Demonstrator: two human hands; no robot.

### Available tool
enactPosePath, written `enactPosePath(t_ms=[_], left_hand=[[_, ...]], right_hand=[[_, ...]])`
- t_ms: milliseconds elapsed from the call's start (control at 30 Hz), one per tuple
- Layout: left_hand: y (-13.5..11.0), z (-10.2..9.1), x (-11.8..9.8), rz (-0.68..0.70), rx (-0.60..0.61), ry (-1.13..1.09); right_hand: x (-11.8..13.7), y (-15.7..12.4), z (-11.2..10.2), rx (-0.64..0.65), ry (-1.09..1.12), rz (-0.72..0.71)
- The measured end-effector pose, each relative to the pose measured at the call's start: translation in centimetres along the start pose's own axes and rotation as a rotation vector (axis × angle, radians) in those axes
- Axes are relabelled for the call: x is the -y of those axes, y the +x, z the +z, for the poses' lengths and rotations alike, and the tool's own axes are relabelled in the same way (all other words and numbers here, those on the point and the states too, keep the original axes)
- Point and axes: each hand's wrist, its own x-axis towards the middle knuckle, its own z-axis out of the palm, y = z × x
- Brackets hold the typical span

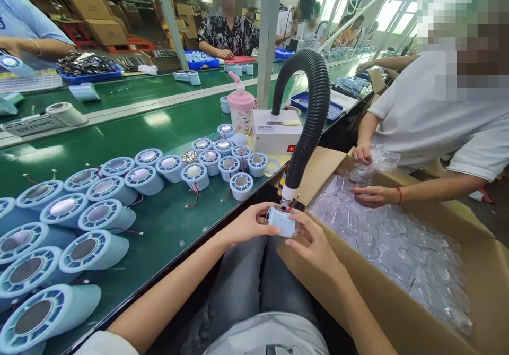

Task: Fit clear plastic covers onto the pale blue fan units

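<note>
Above my lap, a small light blue cylindrical housing (282,223) lies on its side between my two hands. A clear edge shows around it, perhaps a transparent sleeve. My left hand (251,222) grips its left end, thumb below and fingers above. The right hand (313,238) holds the other end between thumb and fingers. Right above the housing is the white nozzle (289,193) of a black corrugated hose (318,100); a gap between them is hard to make out. Similar blue housings (107,188) with round metal discs and thin wires stand on the green bench to the left.
A cardboard box (345,270) of clear plastic covers (382,238) stands at my right, where a co-worker's hands (371,196) handle them. On the green bench (167,238) are a white machine box (276,132) and a pink cup (241,108). A metal post (269,36) rises behind.
</note>
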Motion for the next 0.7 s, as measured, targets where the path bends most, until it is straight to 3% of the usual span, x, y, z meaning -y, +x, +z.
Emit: enactPosePath(t_ms=[200,333,500,700], left_hand=[[-6.1,2.2,-0.4,0.016,0.047,-0.006],[-8.7,3.0,-1.6,0.090,0.016,0.067],[-10.0,3.3,-2.4,0.180,0.026,0.093],[-10.3,3.4,-2.3,0.159,0.041,0.055]], right_hand=[[5.2,-2.7,-0.6,0.172,0.010,0.072],[8.4,-3.1,-0.7,0.264,0.053,0.139],[10.3,-2.9,-1.0,0.330,0.090,0.241],[10.3,-3.4,-1.0,0.320,0.052,0.207]])
